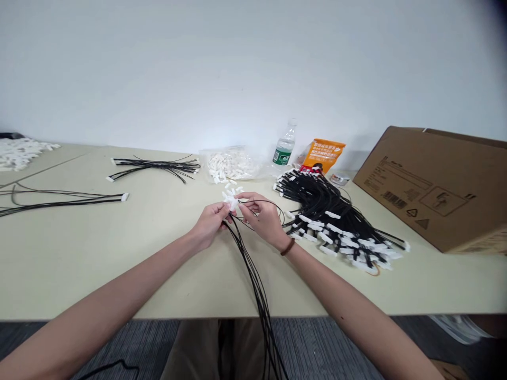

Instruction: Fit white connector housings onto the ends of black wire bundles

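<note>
At the middle of the table, my left hand (pixel 216 222) is closed on a white plastic connector (pixel 233 203) with black wires running from it. The wire bundle (pixel 253 272) hangs down over the table's front edge. Close beside it, my right hand (pixel 261 216) pinches a thin black wire (pixel 273 202) that loops out to the right. The wire's tip is too small to make out. Just beyond my fingers lie several loose white connectors (pixel 237 190), partly overlapping the held one from this angle.
To the right is a heap of wire harnesses (pixel 328 206) with white ends, before a cardboard box (pixel 431 190). Behind stand a bag of white connectors (pixel 233 163), a water bottle (pixel 284 145) and an orange packet (pixel 324 154). More wires (pixel 158 168) and white pieces (pixel 24 152) lie left.
</note>
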Motion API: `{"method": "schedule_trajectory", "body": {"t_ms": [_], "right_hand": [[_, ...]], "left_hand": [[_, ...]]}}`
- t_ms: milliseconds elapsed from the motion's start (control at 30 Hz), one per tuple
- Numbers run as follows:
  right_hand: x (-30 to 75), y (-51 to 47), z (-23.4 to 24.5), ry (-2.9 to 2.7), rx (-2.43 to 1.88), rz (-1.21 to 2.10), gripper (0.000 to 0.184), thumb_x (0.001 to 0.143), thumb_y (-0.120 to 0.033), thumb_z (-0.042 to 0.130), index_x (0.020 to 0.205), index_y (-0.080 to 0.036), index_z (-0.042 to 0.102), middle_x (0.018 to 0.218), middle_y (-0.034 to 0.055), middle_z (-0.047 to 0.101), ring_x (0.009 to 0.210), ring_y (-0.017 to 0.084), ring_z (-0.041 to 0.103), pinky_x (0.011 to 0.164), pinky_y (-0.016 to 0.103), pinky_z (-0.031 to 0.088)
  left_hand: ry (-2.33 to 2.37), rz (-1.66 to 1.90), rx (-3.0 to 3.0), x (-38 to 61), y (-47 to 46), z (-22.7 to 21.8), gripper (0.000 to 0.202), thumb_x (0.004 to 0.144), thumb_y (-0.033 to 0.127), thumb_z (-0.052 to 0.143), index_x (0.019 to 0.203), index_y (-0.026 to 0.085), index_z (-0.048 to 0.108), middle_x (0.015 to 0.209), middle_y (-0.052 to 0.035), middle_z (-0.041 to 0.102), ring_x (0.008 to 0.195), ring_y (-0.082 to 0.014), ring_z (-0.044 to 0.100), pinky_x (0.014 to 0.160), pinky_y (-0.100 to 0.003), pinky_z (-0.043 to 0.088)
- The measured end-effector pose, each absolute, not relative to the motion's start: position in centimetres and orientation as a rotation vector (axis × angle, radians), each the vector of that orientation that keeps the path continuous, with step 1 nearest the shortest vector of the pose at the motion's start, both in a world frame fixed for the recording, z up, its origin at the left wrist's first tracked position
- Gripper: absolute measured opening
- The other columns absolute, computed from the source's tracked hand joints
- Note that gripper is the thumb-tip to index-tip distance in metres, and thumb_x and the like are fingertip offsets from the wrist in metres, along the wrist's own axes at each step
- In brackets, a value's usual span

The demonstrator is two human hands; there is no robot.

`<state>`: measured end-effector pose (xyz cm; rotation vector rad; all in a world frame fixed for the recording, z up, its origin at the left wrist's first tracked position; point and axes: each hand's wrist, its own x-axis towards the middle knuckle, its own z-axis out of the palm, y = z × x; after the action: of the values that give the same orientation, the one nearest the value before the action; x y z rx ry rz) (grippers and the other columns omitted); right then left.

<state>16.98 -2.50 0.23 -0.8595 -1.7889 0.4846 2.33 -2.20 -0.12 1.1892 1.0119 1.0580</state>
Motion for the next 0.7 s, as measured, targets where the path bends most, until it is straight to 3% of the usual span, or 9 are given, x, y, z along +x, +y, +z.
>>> {"method": "schedule_trajectory", "body": {"t_ms": [300, 700], "right_hand": [[16.92, -2.35, -0.05, -1.793, -0.845, 0.376, 0.01, 0.081, -0.018, 0.048, 0.074, -0.017, 0.054, 0.099, 0.0077, 0.064, 0.074, 0.012, 0.059, 0.061, 0.023, 0.047], [16.93, -2.44, 0.12, -1.794, -0.85, 0.346, 0.011, 0.081, -0.016, 0.047, 0.071, -0.018, 0.051, 0.096, 0.0063, 0.064, 0.074, 0.011, 0.058, 0.061, 0.022, 0.045]], "left_hand": [[1.01, 1.059, 1.186, 2.38, -2.19, -0.17, 0.027, 0.068, 0.04, 0.06, 0.068, 0.013, 0.055, 0.07, -0.0004, 0.051, 0.055, -0.0056, 0.04, 0.045, -0.019, 0.025], [1.018, 1.046, 1.187, 2.51, -2.43, -0.06, 0.026, 0.069, 0.039, 0.059, 0.068, 0.013, 0.055, 0.072, -0.0009, 0.052, 0.055, -0.0055, 0.039, 0.045, -0.019, 0.024]]}}
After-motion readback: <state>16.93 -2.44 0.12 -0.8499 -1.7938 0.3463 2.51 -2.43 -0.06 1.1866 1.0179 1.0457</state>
